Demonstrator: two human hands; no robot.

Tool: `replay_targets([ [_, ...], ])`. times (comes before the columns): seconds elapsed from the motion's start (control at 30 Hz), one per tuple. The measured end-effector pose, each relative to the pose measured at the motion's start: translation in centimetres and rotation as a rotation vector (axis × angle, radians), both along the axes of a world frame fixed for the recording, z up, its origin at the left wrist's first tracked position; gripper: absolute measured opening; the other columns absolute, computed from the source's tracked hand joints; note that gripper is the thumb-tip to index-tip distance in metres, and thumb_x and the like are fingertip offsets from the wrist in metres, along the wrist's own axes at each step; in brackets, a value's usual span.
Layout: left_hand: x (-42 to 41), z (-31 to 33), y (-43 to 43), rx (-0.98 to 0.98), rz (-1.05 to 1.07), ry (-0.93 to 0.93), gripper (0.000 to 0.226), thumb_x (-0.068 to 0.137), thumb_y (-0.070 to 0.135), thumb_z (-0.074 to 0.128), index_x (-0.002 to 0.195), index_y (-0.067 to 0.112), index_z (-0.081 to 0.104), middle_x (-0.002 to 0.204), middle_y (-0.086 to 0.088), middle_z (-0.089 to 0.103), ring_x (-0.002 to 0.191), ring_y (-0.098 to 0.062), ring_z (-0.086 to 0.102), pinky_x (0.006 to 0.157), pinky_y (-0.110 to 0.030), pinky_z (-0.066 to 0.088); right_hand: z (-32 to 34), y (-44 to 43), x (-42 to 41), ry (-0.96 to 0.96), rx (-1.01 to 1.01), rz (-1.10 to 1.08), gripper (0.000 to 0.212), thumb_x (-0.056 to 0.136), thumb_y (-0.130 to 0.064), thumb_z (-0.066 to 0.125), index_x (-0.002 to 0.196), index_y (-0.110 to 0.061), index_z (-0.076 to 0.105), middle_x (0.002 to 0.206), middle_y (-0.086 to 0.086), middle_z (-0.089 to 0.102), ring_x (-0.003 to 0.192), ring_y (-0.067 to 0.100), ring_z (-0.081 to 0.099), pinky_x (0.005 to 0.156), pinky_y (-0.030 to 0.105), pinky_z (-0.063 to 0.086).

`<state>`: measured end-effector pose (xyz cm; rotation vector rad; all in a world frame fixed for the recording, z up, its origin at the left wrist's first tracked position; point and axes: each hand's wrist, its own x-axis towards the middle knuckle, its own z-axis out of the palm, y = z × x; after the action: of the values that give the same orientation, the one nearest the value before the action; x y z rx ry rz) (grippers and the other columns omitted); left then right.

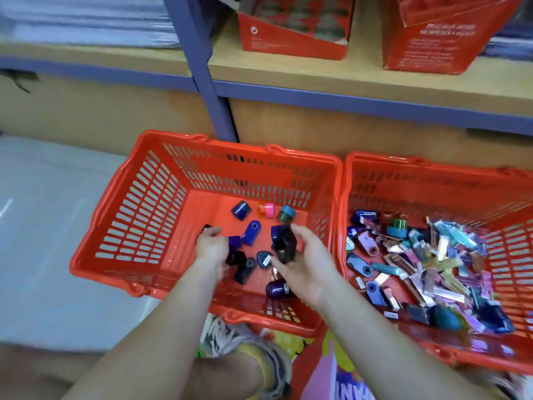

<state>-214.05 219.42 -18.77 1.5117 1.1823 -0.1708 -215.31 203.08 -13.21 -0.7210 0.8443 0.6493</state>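
Two red plastic baskets stand side by side below a shelf. Several small sharpeners lie on the floor of the left basket (121, 215), mostly dark blue, among them a pink and orange one (266, 210) and a teal-capped one (286, 213). My right hand (305, 261) grips a black sharpener (284, 246) above the basket floor. My left hand (212, 246) reaches down into the same basket with its fingers curled round a small dark piece (207, 228), next to a blue sharpener (234, 242). The right basket (432, 186) holds a heap of mixed sharpeners and wrapped items.
A wooden shelf with blue metal edging (346, 99) and a blue post (213, 111) runs behind the baskets. Two red cardboard boxes (294, 30) stand on it. A pale grey surface (57, 226) lies to the left. A shoe (259, 359) and colourful packaging sit below the baskets.
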Motion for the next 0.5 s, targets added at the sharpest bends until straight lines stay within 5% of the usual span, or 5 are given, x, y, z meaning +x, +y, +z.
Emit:
replay_targets([
  [0.1, 1.1, 1.7, -0.6, 0.227, -0.094, -0.079, 0.038, 0.083, -0.004, 0.046, 0.106, 0.017, 0.067, 0.098, -0.008, 0.065, 0.075, -0.021, 0.052, 0.066, -0.031, 0.049, 0.7, -1.4, 0.2, -0.084, -0.075, 0.031, 0.050, 0.093, -0.017, 0.060, 0.141, -0.021, 0.046, 0.126, 0.014, 0.060, 0.114, 0.025, 0.059, 0.108, 0.038, 0.041],
  [0.17, 2.2, 3.8, -2.4, 0.220, -0.200, -0.224, 0.037, 0.082, -0.007, 0.042, 0.091, 0.021, 0.066, 0.092, -0.005, 0.065, 0.074, -0.019, 0.056, 0.063, -0.028, 0.048, 2.3, -3.2, 0.8, -0.177, -0.134, 0.119, 0.048, 0.095, -0.012, 0.056, 0.140, -0.023, 0.045, 0.119, 0.011, 0.061, 0.119, 0.028, 0.057, 0.105, 0.038, 0.045],
  [0.23, 3.3, 6.1, -5.1, 0.167, -0.325, -0.379, 0.041, 0.084, -0.010, 0.041, 0.083, 0.024, 0.064, 0.088, -0.001, 0.067, 0.075, -0.017, 0.061, 0.074, -0.034, 0.053, 3.8, -6.0, 1.9, -0.282, -0.204, 0.186, 0.033, 0.096, -0.007, 0.052, 0.127, -0.015, 0.057, 0.112, 0.013, 0.068, 0.109, 0.028, 0.065, 0.093, 0.036, 0.053],
  [0.37, 4.0, 9.3, -12.2, 0.163, -0.656, -0.563, 0.049, 0.080, -0.013, 0.042, 0.077, 0.030, 0.065, 0.078, 0.007, 0.068, 0.072, -0.013, 0.063, 0.073, -0.033, 0.053, 4.7, -14.2, 4.5, -0.382, -0.397, 0.083, 0.024, 0.097, -0.006, 0.045, 0.106, -0.010, 0.067, 0.091, 0.012, 0.074, 0.078, 0.021, 0.071, 0.071, 0.028, 0.055],
  [0.5, 3.2, 7.7, -19.4, 0.159, -0.995, -0.447, 0.042, 0.081, -0.008, 0.047, 0.089, 0.028, 0.067, 0.088, 0.009, 0.069, 0.081, -0.008, 0.064, 0.083, -0.029, 0.052, 0.6, -21.8, 5.0, -0.271, -0.597, 0.028, 0.023, 0.096, -0.003, 0.047, 0.107, -0.012, 0.064, 0.090, 0.009, 0.070, 0.076, 0.018, 0.064, 0.067, 0.028, 0.050],
])
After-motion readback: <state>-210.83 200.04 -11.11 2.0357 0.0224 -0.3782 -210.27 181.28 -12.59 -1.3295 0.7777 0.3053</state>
